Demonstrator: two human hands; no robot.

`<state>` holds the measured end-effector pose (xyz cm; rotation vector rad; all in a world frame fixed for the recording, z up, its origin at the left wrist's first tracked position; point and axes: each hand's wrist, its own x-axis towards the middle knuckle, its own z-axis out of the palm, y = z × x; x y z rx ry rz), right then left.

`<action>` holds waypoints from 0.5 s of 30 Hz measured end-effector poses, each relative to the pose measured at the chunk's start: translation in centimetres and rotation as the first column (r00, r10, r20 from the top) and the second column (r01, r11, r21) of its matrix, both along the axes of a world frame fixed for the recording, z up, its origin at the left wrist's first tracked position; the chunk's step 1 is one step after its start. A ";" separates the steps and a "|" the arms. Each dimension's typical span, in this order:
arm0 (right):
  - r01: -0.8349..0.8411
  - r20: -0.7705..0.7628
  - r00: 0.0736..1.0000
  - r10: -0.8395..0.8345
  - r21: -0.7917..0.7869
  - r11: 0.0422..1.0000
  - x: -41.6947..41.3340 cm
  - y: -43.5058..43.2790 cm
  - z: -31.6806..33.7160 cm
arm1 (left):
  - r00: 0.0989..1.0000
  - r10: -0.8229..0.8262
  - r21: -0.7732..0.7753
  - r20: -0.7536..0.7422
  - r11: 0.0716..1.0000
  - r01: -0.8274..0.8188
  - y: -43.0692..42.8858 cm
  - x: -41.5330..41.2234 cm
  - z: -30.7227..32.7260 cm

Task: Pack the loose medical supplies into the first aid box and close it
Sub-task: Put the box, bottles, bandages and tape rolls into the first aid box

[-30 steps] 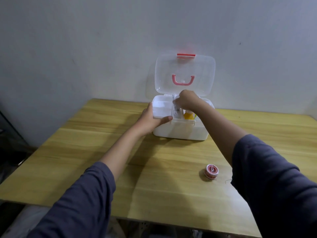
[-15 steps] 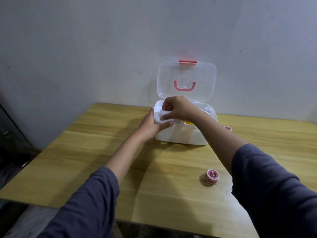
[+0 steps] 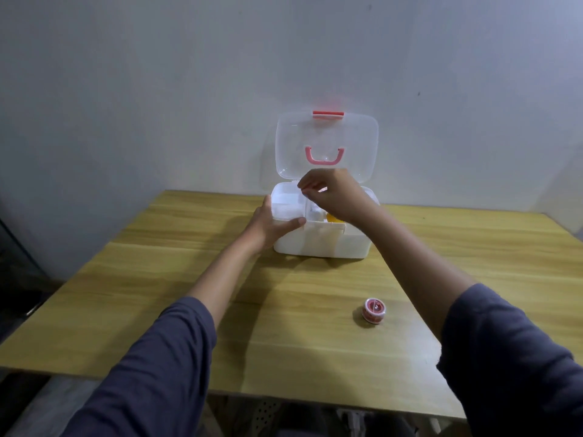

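Observation:
A white first aid box (image 3: 334,246) stands at the back of the wooden table (image 3: 157,294), its clear lid (image 3: 356,143) with pink handle raised against the wall. Inside I see a white tray with a white item in its left compartment (image 3: 285,209) and something yellow (image 3: 332,218) to the right. My left hand (image 3: 271,223) grips the box's front left corner, thumb on the rim. My right hand (image 3: 331,192) hovers over the box's middle with fingers loosely curled and apart, nothing visible in them. A small red and white tape roll (image 3: 373,311) lies loose on the table near my right forearm.
The pale wall stands directly behind the box. The table's near edge (image 3: 284,395) runs across the bottom, with dark floor and a chair part below. A dark object sits off the table at far left.
My right hand held a white item at the box's left side half a second ago; that item now lies in the left compartment and the hand has lifted, fingers apart.

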<state>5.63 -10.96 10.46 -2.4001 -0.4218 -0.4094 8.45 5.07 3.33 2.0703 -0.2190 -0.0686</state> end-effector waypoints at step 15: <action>0.317 -0.009 0.941 -0.339 -0.335 0.887 -12.5 -5.5 -14.3 | 0.994 0.098 -0.027 0.044 0.995 -0.097 -1.3 -1.1 -0.6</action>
